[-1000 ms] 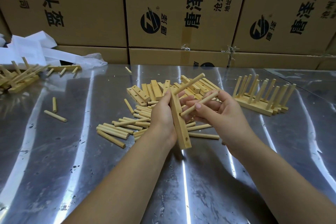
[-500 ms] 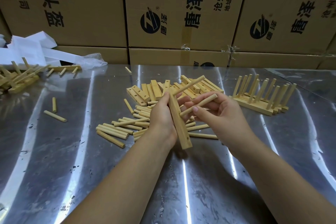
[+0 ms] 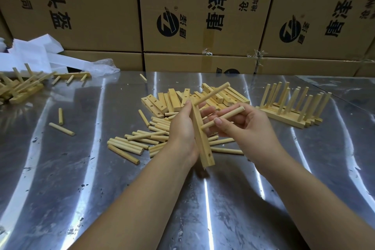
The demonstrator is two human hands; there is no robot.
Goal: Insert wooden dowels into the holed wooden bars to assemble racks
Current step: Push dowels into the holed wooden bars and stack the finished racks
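Note:
My left hand grips a holed wooden bar, held nearly upright above the metal table. One dowel sticks out of the bar's top hole, slanting up to the right. My right hand pinches a second dowel whose left tip touches the bar at its middle hole. A hole near the bar's lower end shows empty. Loose dowels lie under and left of my hands. A pile of holed bars lies just behind them.
Finished racks with upright dowels stand at the right. More assembled pieces lie at the far left beside white paper. Two stray dowels lie on the left. Cardboard boxes wall off the back.
Both hands have dropped slightly with the bar. The second dowel's tip stays at the bar's middle hole, and the dowel sits a little lower and flatter than a second ago.

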